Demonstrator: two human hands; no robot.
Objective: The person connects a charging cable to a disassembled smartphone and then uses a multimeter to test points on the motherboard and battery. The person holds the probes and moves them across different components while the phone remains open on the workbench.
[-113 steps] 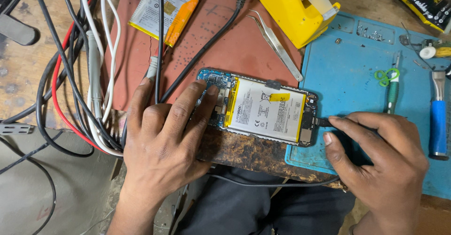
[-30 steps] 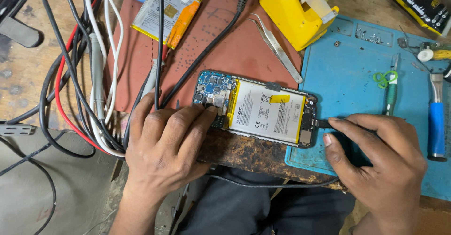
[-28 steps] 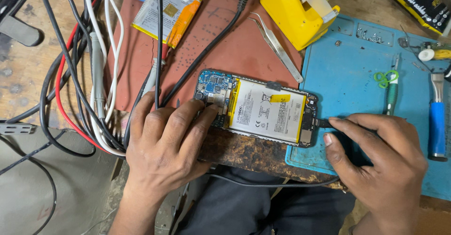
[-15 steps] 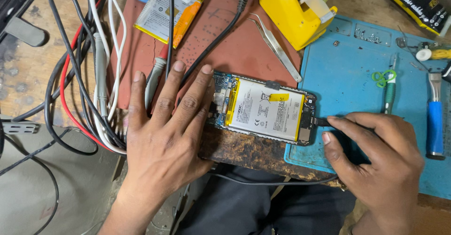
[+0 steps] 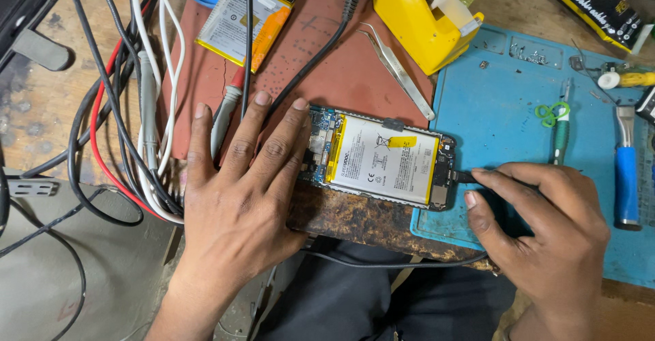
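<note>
An opened phone (image 5: 382, 158) with its white battery showing lies at the front edge of the bench, across a red mat (image 5: 327, 75) and a blue mat (image 5: 505, 109). My left hand (image 5: 239, 191) lies flat, fingers spread, its fingertips beside the phone's left end and near a grey probe (image 5: 225, 112). My right hand (image 5: 546, 225) pinches a black cable plug (image 5: 464, 176) at the phone's right end. The cable (image 5: 389, 262) loops under the bench edge.
A loose battery (image 5: 242, 20) and metal tweezers (image 5: 399, 71) lie on the red mat. A yellow tape dispenser (image 5: 426, 13) stands behind. A green-tipped screwdriver (image 5: 559, 126) and a blue-handled tool (image 5: 624, 170) rest on the blue mat. Tangled wires (image 5: 129, 109) fill the left.
My left hand has lifted off the phone's left end, opened and spread its fingers, and slid left and up. My right hand stays on the plug.
</note>
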